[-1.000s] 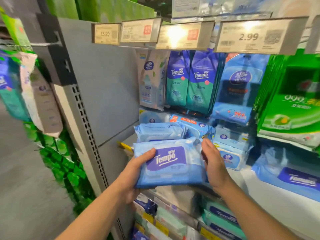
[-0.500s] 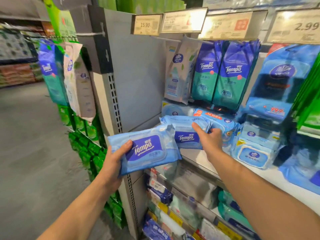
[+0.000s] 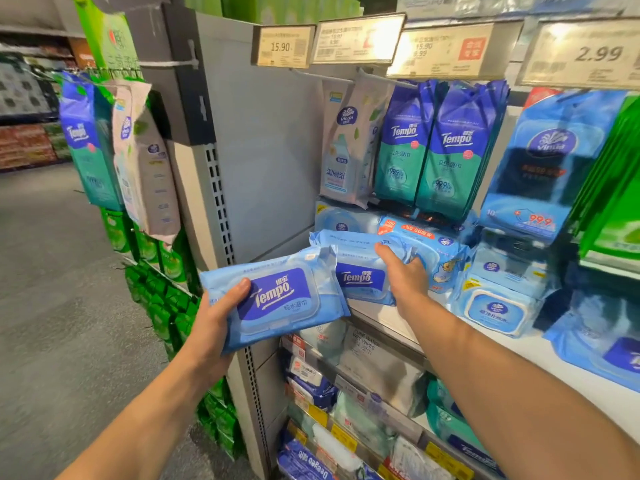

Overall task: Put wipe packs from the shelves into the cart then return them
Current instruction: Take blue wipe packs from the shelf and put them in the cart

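My left hand [image 3: 214, 317] grips a light blue Tempo wipe pack [image 3: 277, 299] by its left end, held in the air just off the shelf's left corner. A second Tempo pack [image 3: 360, 271] lies at the front left of the white shelf [image 3: 512, 351]. My right hand [image 3: 403, 275] grips this second pack at its right end, thumb on top. No cart is in view.
More wipe packs [image 3: 498, 306] lie on the shelf to the right, and several hang from hooks above under price tags [image 3: 284, 46]. A grey upright panel [image 3: 263, 150] closes the shelf's left end. Lower shelves hold more packs. Grey aisle floor [image 3: 52, 306] lies to the left.
One second ago both hands held one pack at the shelf. My left hand has drawn it out to the left, and my right hand has taken hold of the pack that lay behind it.
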